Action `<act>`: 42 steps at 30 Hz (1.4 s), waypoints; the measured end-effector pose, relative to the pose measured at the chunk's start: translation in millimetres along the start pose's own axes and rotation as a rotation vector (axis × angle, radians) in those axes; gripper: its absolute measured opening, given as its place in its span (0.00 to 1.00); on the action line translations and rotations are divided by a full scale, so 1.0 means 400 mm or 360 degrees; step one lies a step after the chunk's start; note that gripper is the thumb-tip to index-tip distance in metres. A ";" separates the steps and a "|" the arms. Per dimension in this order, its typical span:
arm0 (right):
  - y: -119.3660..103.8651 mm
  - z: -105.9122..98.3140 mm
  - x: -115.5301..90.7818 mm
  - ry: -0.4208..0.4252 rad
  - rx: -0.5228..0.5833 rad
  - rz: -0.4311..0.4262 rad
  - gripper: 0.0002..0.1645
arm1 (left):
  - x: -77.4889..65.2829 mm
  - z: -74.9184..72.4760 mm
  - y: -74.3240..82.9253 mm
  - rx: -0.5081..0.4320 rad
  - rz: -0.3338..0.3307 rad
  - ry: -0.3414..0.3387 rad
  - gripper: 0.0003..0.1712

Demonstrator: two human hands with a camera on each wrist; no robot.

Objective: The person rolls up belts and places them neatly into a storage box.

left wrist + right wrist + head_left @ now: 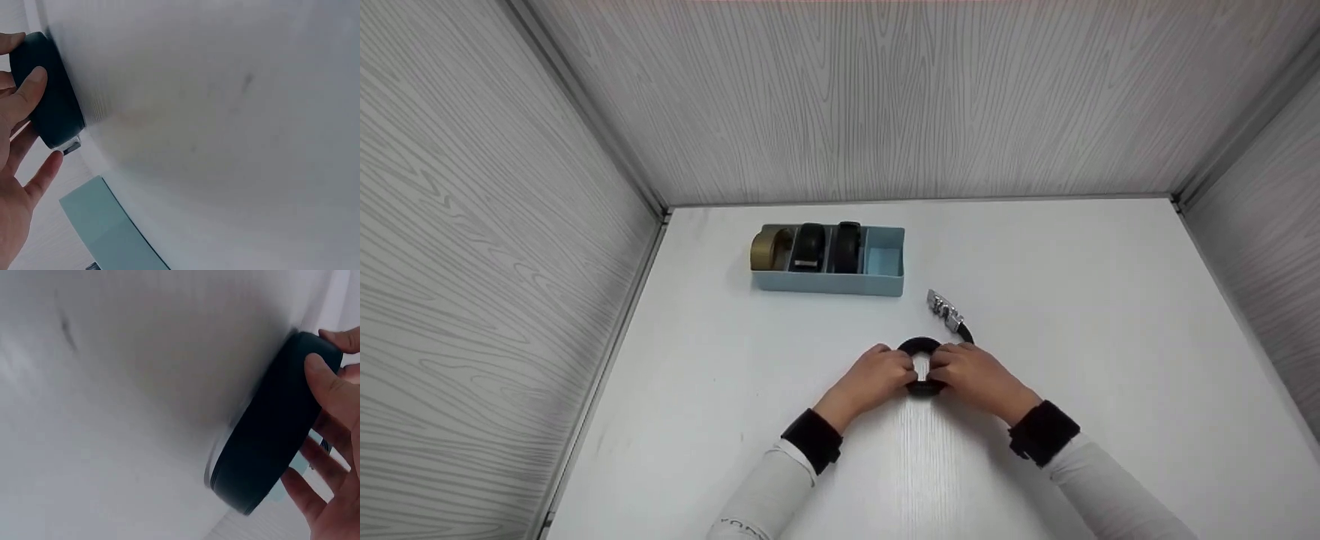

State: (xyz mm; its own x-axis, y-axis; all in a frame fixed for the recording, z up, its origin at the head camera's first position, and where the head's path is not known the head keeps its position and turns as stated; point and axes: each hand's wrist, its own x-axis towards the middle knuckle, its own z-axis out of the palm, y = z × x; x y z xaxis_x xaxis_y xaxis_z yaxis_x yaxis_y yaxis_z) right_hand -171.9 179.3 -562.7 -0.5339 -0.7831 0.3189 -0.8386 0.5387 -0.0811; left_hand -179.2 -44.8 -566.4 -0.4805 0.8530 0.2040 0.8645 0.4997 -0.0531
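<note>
Between the two hands stands a black belt (921, 344) wound into a ring on the white table. Its silver buckle (945, 310) lies beyond the right hand, joined by a short black strap end. The left hand (879, 377) grips the coil's left side, thumb (31, 90) on the near face. From the other side the right hand (981, 380) holds it, with the thumb on the outer band (270, 419) in the right wrist view. In the left wrist view a bit of metal shows at the coil's lower edge. Fingertips inside the ring are partly hidden.
A light-blue divided box (829, 283) stands farther back, left of the hands. It holds a gold-brown rolled belt (763, 251) and two black rolled belts (810, 244); the rightmost compartment shows its blue floor. Wood-grain walls (885, 97) enclose the table's back and sides.
</note>
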 end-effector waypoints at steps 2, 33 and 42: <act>0.009 -0.002 -0.002 -0.0014 0.0032 -0.0009 0.11 | 0.000 0.001 -0.002 -0.0039 -0.0007 -0.0014 0.04; 0.046 -0.023 -0.042 -0.0104 0.0186 0.0234 0.26 | 0.001 0.001 -0.004 -0.0395 -0.0122 -0.0169 0.09; 0.087 -0.033 -0.068 -0.0136 0.0210 0.0363 0.31 | -0.007 -0.002 -0.002 -0.0371 -0.0055 -0.0164 0.10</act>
State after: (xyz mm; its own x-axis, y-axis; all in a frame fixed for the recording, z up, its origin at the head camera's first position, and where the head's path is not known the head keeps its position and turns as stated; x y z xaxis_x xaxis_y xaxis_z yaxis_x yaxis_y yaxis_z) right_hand -185.2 223.6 -561.9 -0.7132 -0.6724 0.1979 -0.6993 0.6634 -0.2661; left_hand -178.4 -47.6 -566.2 -0.5127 0.8527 0.1006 0.8521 0.4909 0.1812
